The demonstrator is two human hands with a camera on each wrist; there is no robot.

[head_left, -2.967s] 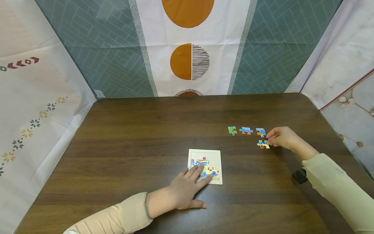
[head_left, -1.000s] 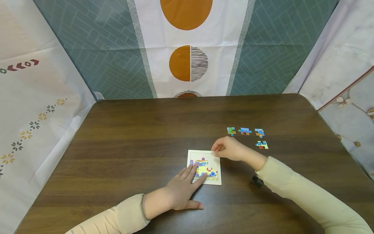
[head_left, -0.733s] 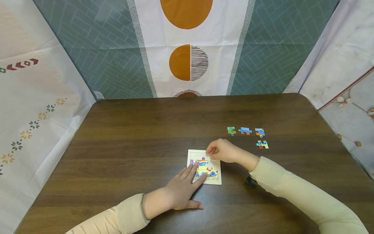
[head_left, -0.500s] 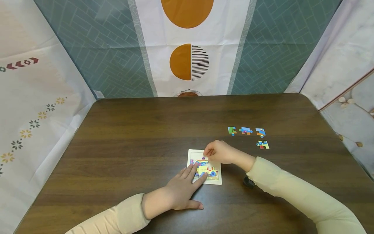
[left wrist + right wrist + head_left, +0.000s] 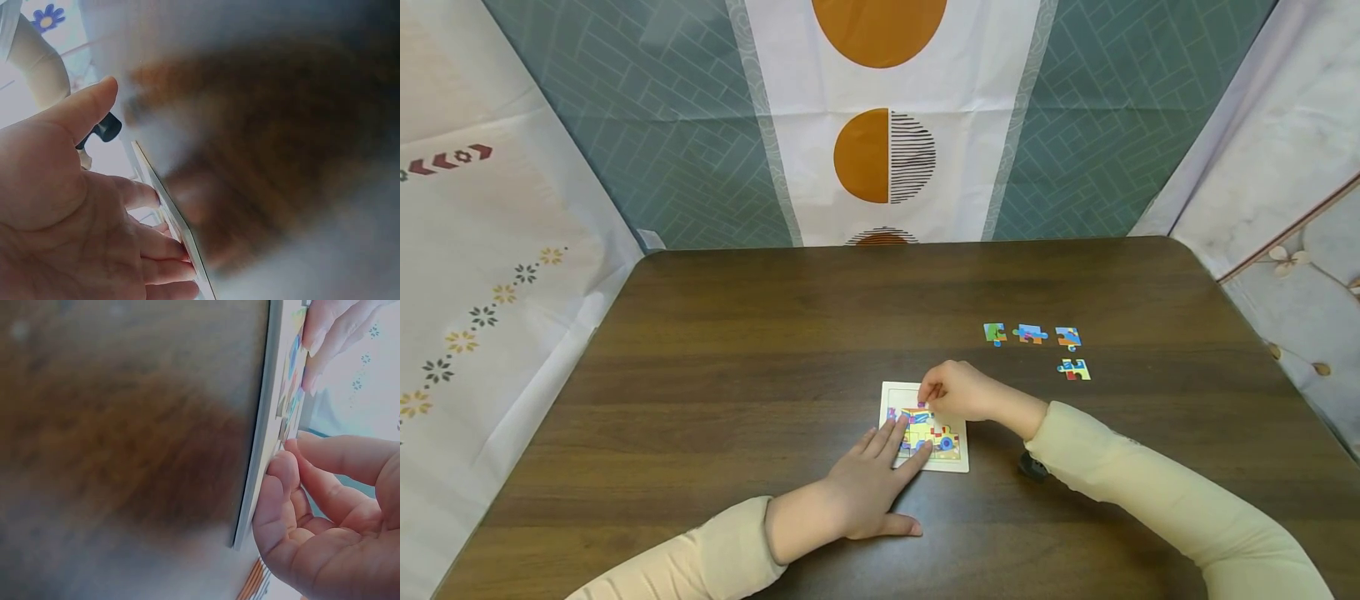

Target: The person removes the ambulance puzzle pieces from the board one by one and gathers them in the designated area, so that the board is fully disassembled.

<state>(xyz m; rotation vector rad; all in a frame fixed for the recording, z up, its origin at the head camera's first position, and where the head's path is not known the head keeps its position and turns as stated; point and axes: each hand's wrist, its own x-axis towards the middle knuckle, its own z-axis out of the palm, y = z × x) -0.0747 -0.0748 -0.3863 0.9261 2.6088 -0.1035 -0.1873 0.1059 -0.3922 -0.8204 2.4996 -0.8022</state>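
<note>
A small square puzzle board [image 5: 957,400] with a cream frame lies on the table, and coloured pieces showing a yellow vehicle with blue wheels sit in its lower part. My left hand [image 5: 857,487] rests flat with spread fingers over the board's lower left, covering some of the picture. In the left wrist view its fingers [image 5: 165,272] lie against the board. From the upper right, my right hand [image 5: 962,392] reaches over the board. Its thumb and finger pinch at the purple tab of a puzzle piece [image 5: 921,405]; the fingertips partly hide it.
Several loose puzzle pieces lie at the right: a green one [image 5: 995,333], two mostly blue ones [image 5: 1030,334] in the same row, and a yellow and red one [image 5: 1074,370] below. Printed cloths hang behind and beside the brown table [image 5: 760,333].
My right hand has left the loose pieces, moved left to the board, and come down to the purple tab. My left hand has stayed almost still on the board.
</note>
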